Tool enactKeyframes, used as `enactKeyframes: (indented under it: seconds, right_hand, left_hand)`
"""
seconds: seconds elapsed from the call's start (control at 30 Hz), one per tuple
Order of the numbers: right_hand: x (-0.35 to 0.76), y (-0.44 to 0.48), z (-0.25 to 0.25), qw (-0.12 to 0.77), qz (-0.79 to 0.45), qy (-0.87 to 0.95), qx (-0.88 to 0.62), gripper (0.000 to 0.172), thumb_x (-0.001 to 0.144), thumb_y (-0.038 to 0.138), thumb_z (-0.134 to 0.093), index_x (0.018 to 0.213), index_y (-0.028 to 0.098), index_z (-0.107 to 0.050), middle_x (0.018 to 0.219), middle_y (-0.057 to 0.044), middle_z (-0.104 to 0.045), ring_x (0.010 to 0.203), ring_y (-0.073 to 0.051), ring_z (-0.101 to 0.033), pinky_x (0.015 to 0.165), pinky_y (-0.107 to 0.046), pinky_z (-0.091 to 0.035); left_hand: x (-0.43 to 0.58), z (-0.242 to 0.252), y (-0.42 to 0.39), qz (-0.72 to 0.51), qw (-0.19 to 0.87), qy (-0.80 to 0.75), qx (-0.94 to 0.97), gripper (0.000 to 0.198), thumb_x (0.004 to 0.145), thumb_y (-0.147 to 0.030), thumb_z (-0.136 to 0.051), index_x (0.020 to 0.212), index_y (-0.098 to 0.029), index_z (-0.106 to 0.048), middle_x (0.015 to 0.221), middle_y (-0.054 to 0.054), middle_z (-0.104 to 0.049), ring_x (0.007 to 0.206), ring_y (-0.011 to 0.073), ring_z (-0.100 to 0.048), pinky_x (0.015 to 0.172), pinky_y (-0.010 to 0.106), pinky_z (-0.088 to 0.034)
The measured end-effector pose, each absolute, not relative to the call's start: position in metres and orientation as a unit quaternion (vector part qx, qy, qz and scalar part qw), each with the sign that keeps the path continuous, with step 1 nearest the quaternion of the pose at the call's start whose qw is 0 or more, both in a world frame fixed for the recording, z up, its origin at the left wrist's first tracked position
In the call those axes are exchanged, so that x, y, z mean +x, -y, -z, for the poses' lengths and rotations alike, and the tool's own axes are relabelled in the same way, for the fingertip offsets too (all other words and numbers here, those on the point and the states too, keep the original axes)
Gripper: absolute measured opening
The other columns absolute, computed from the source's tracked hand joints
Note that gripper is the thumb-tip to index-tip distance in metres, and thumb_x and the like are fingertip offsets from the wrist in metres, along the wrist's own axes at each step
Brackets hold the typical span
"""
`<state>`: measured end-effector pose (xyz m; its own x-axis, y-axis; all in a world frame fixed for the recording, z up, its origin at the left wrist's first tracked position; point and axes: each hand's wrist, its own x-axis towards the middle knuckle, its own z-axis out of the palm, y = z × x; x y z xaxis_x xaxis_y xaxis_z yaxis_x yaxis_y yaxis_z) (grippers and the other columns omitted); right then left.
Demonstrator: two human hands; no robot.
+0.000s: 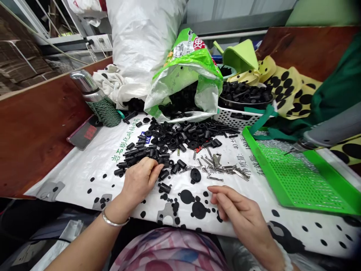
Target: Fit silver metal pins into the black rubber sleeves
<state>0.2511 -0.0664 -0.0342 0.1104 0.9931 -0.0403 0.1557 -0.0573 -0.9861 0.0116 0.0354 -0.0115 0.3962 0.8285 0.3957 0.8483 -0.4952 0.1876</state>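
My left hand (142,176), with a silver bangle at the wrist, is closed at the near edge of the pile of black plastic parts (175,135). Its thumb presses against the curled fingers, and whatever they may hold is hidden. Short black cylinders (164,188) lie beside it. Over the near right part of the white sheet hovers my right hand (239,209), fingers loosely extended and nothing visible in them. Just left of those fingertips are flat black discs (199,210). A round black plastic cap (195,175) and several thin metal strips (216,163) lie farther back.
On the right, a green perforated tray (299,177) holds small shiny pieces, with an electric screwdriver (332,128) above it. Behind the pile stand an open green bag (186,75) and a white basket (239,116) bearing a pan of black parts. A flask (97,99) and phone (84,132) are left.
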Motion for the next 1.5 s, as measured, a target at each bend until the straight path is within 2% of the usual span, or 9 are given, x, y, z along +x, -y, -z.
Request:
enactKeyframes:
  seconds: [0.2, 0.33, 0.5, 0.7, 0.83, 1.0, 1.27, 1.43, 1.5]
  right_hand:
    - [0.252, 0.068, 0.036, 0.457, -0.429, 0.509, -0.590, 0.027, 0.081, 0.039, -0.054, 0.095, 0.018, -0.066, 0.071, -0.004, -0.063, 0.049, -0.010, -0.052, 0.044, -0.021, -0.047]
    - [0.254, 0.068, 0.035, 0.459, -0.413, 0.507, -0.601, 0.028, 0.077, 0.041, -0.057, 0.091, 0.020, -0.068, 0.066, -0.004, -0.064, 0.047, -0.012, -0.054, 0.043, -0.022, -0.048]
    - [0.264, 0.064, 0.032, 0.448, -0.355, 0.525, -0.630, 0.030, 0.072, 0.046, -0.060, 0.089, 0.023, -0.070, 0.062, -0.004, -0.064, 0.048, -0.014, -0.057, 0.042, -0.022, -0.050]
    - [0.297, 0.046, 0.018, 0.412, -0.236, 0.560, -0.679, 0.027, 0.070, 0.048, -0.062, 0.088, 0.029, -0.070, 0.063, -0.006, -0.064, 0.053, -0.017, -0.059, 0.048, -0.026, -0.051]
    - [0.315, 0.021, -0.001, 0.391, -0.165, 0.575, -0.699, 0.029, 0.071, 0.048, -0.061, 0.087, 0.025, -0.069, 0.068, -0.009, -0.065, 0.053, -0.016, -0.058, 0.051, -0.028, -0.048]
    - [0.333, -0.024, -0.022, 0.287, -0.084, 0.605, -0.738, 0.038, 0.084, 0.038, -0.044, 0.100, 0.010, -0.063, 0.083, -0.013, -0.069, 0.066, -0.017, -0.063, 0.058, -0.026, -0.048]
    - [0.353, -0.089, -0.012, 0.117, 0.009, 0.623, -0.773, 0.019, 0.084, 0.019, -0.050, 0.096, 0.014, -0.064, 0.103, -0.010, -0.065, 0.098, -0.022, -0.057, 0.084, -0.034, -0.044]
    - [0.344, -0.106, 0.006, 0.023, 0.005, 0.656, -0.755, 0.029, 0.087, 0.030, -0.052, 0.111, 0.014, -0.053, 0.113, -0.009, -0.055, 0.096, -0.019, -0.057, 0.081, -0.039, -0.048]
    - [0.342, -0.106, 0.006, 0.011, -0.004, 0.664, -0.748, 0.027, 0.086, 0.029, -0.052, 0.108, 0.012, -0.055, 0.110, -0.010, -0.057, 0.094, -0.019, -0.058, 0.079, -0.038, -0.048]
  left_hand:
    - [0.006, 0.015, -0.029, 0.249, 0.060, 0.490, -0.833, 0.019, 0.087, -0.031, -0.046, 0.094, -0.017, -0.057, 0.091, 0.006, -0.062, 0.072, 0.0131, -0.059, 0.061, 0.023, -0.046]
    - [-0.014, 0.018, -0.020, 0.329, 0.018, 0.493, -0.805, 0.011, 0.085, -0.021, -0.048, 0.089, -0.016, -0.057, 0.086, 0.005, -0.061, 0.077, 0.0137, -0.058, 0.068, 0.025, -0.048]
    - [-0.037, 0.031, -0.006, 0.397, 0.008, 0.504, -0.767, 0.007, 0.081, -0.012, -0.050, 0.084, -0.015, -0.056, 0.081, 0.006, -0.060, 0.074, 0.0140, -0.057, 0.066, 0.025, -0.047]
    - [-0.028, 0.036, 0.012, 0.412, -0.018, 0.437, -0.800, 0.012, 0.076, -0.006, -0.053, 0.083, -0.015, -0.057, 0.076, 0.005, -0.062, 0.071, 0.0145, -0.058, 0.063, 0.026, -0.048]
    - [-0.010, 0.037, 0.023, 0.389, -0.062, 0.359, -0.846, 0.011, 0.076, -0.010, -0.053, 0.084, -0.016, -0.058, 0.075, 0.005, -0.063, 0.068, 0.0138, -0.058, 0.062, 0.026, -0.049]
    - [-0.008, 0.040, 0.027, 0.395, -0.071, 0.368, -0.838, 0.015, 0.077, -0.007, -0.052, 0.086, -0.017, -0.058, 0.078, 0.005, -0.064, 0.073, 0.0146, -0.061, 0.067, 0.026, -0.050]
    - [-0.018, 0.047, 0.016, 0.419, -0.043, 0.322, -0.848, 0.012, 0.079, -0.010, -0.052, 0.084, -0.017, -0.061, 0.076, 0.005, -0.065, 0.069, 0.0140, -0.063, 0.064, 0.022, -0.051]
    - [-0.020, 0.050, 0.016, 0.408, -0.061, 0.328, -0.850, 0.014, 0.077, -0.010, -0.053, 0.085, -0.018, -0.061, 0.078, 0.004, -0.065, 0.071, 0.0142, -0.063, 0.065, 0.021, -0.052]
    - [-0.019, 0.047, 0.017, 0.412, -0.081, 0.330, -0.845, 0.014, 0.078, -0.008, -0.052, 0.085, -0.018, -0.060, 0.077, 0.004, -0.065, 0.071, 0.0140, -0.063, 0.065, 0.021, -0.051]
